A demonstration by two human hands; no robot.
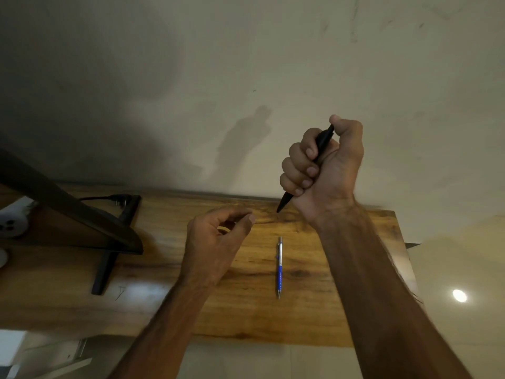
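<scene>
One black pen [324,138] (one blue pencil [279,266])

Home office, wooden desk [300,310], monitor stand [103,269], plain wall [246,50]

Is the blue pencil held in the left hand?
No, the blue pencil lies on the wooden table, apart from the left hand beside it.

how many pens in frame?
2. One black pen gripped in the raised right hand; one blue pen lying on the table. No others show.
</scene>
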